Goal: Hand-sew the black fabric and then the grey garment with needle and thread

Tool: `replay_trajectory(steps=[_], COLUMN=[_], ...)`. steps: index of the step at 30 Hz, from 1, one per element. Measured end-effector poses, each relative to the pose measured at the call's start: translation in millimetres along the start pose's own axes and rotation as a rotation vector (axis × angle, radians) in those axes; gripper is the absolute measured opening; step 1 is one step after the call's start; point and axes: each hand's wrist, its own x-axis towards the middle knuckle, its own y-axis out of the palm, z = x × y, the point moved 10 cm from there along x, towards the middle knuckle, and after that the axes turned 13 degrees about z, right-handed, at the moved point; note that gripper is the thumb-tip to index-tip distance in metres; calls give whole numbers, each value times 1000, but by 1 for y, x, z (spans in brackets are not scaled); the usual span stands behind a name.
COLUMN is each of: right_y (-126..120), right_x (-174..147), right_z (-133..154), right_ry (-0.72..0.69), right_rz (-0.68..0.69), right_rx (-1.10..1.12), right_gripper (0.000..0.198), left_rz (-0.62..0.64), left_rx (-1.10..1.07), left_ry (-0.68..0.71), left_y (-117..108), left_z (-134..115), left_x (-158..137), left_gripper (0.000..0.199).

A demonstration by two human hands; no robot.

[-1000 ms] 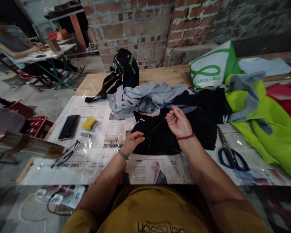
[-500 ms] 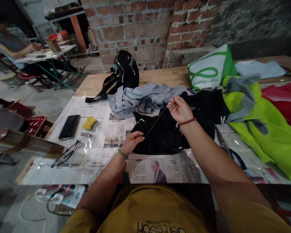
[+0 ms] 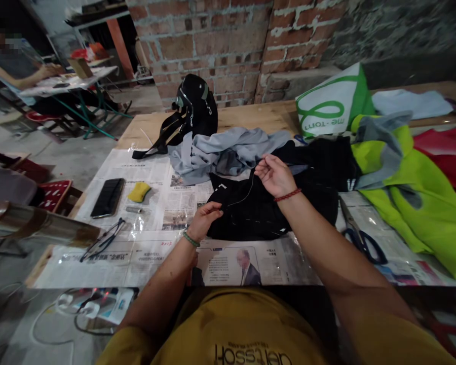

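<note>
Quietly, at the centre of the head camera's frame, I hold a pale thread [image 3: 248, 195] in the pinched fingertips of my right hand [image 3: 276, 177], its slack curving down to the black cloth [image 3: 268, 210]. My left hand [image 3: 202, 222], thumb and fingers narrowed, holds the cloth's left edge over newspaper [image 3: 144, 268]. Light stitches [image 3: 255, 223] mark the lower part of the cloth, so some sewing looks done; the thread is not yet drawn tight, and how much remains I cannot tell. At upper right stands a white-and-green bag [image 3: 329, 104], at upper centre a black bag [image 3: 199, 104]; the contents of both are hidden.
</note>
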Motion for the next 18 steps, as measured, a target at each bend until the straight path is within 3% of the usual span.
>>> replay_trajectory(steps=[4,11,14,18], right_y=[-8,-24,-19,4], right_x=[-27,-42,-42,-52], right_z=[-30,-72,-71,-53], right_ry=[47,165,155,32], right_rz=[-3,-37,-21,9], right_rx=[-71,-245,-412,-643], right_gripper=[15,28,23,18], left_rz=[149,440,527,627], left_rx=[206,873,920,867], left_ry=[60,289,365,320], left_y=[20,77,88,90], left_z=[-16,-21,-24,-28], left_x=[-4,-20,-26,-31], left_gripper=[26,20,20,28])
